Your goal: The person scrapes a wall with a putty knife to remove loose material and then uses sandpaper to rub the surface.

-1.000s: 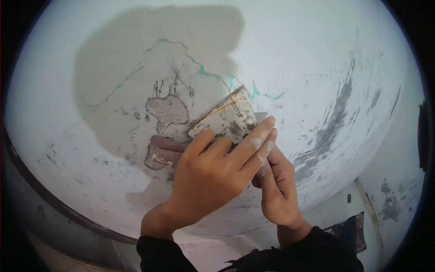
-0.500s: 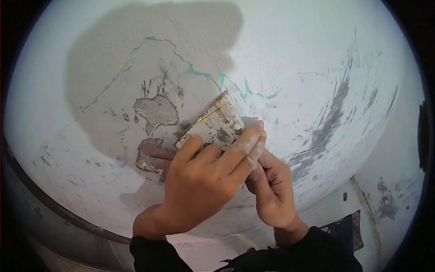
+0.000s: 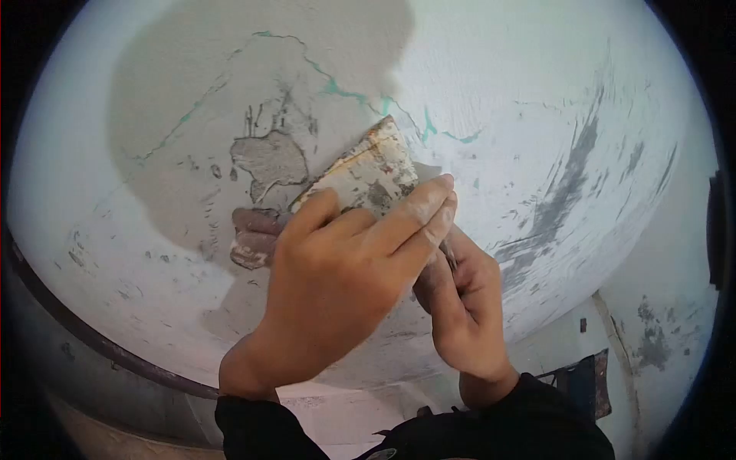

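Note:
A broad putty knife [image 3: 376, 170] with a blade crusted in dried filler lies against the cracked white wall [image 3: 498, 192]. My left hand [image 3: 333, 264] is bent over the blade, its fingers pressed on the near part. Below and to the right, my right hand [image 3: 468, 307] is closed around the lower end, where the handle is mostly hidden by the fingers. The blade's upper corner is close to a jagged crack [image 3: 341, 90] with green paint showing in it. Left of the blade is a bare grey patch [image 3: 270, 162] where the coating has come off.
A reddish-brown exposed patch [image 3: 257, 238] lies partly behind my left hand. Dark grey smears [image 3: 563, 192] run down the wall on the right. A dark rail-like edge [image 3: 100, 345] curves along the lower left. A dark object [image 3: 586, 383] is at the lower right.
The wall's cracks and patches appear higher in view. The putty knife and both hands have also shifted up with them, my grip staying much the same.

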`<state>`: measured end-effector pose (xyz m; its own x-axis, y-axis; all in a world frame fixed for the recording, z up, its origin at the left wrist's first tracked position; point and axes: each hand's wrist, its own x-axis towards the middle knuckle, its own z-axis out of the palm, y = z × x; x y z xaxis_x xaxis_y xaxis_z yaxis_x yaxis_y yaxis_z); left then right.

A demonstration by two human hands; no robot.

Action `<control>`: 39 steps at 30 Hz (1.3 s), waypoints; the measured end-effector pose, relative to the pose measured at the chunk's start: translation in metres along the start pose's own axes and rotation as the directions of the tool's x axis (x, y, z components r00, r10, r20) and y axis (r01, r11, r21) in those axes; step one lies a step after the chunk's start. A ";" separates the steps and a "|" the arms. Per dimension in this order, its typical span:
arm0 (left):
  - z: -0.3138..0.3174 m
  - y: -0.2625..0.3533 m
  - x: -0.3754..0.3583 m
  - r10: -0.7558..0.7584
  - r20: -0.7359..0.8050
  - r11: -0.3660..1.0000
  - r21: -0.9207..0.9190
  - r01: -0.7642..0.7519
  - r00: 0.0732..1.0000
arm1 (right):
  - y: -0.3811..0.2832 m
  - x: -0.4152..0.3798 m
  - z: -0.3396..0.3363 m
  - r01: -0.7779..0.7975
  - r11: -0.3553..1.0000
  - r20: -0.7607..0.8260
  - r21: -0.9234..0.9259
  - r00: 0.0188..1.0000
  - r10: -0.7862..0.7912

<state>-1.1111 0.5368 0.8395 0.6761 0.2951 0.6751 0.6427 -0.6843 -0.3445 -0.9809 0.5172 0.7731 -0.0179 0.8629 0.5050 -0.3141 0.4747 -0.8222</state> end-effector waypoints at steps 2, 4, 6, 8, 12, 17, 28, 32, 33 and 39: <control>-0.001 -0.009 0.005 0.008 -0.025 0.999 0.040 -0.007 1.000 | 0.002 0.003 0.001 -0.067 0.998 0.021 -0.008 0.998 0.067; -0.003 -0.007 0.004 0.016 -0.028 0.998 0.066 -0.015 0.999 | 0.001 0.006 0.010 0.067 0.996 -0.020 0.066 0.998 -0.066; -0.006 0.001 0.000 0.009 0.047 1.000 -0.024 -0.008 0.999 | 0.003 -0.006 0.005 0.039 0.996 -0.018 0.075 0.999 -0.038; -0.001 -0.004 0.000 -0.022 0.018 0.999 -0.034 0.022 1.000 | 0.007 -0.001 -0.002 -0.005 1.000 0.027 -0.001 1.000 0.005; -0.006 0.001 0.003 -0.051 0.014 0.997 -0.063 0.051 0.999 | -0.002 -0.001 0.005 0.023 0.997 0.024 0.070 0.999 -0.025; -0.009 -0.005 0.011 -0.048 -0.003 0.998 -0.036 0.047 0.999 | -0.002 0.014 0.005 -0.004 0.999 0.041 0.050 0.999 0.002; -0.010 -0.006 0.007 0.006 0.017 0.990 -0.142 -0.003 1.000 | -0.005 -0.002 0.004 0.027 0.998 0.040 0.060 0.999 -0.030; 0.000 0.020 -0.010 -0.018 0.105 0.990 -0.136 0.033 0.994 | 0.018 -0.023 -0.013 -0.035 0.999 0.056 0.021 0.998 0.034; 0.005 0.023 -0.018 0.000 0.103 0.991 -0.136 0.014 0.995 | 0.021 -0.027 -0.019 -0.037 0.999 0.067 0.037 0.997 0.035; 0.029 0.060 -0.078 -0.426 -0.394 0.791 -0.600 0.123 0.815 | 0.015 -0.049 -0.056 0.037 0.993 -0.061 -0.112 0.997 -0.044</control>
<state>-1.1148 0.4925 0.7470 0.1355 0.2692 0.9535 0.3757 -0.9044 0.2020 -0.9319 0.4915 0.7213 0.0540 0.8502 0.5236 -0.2059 0.5226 -0.8273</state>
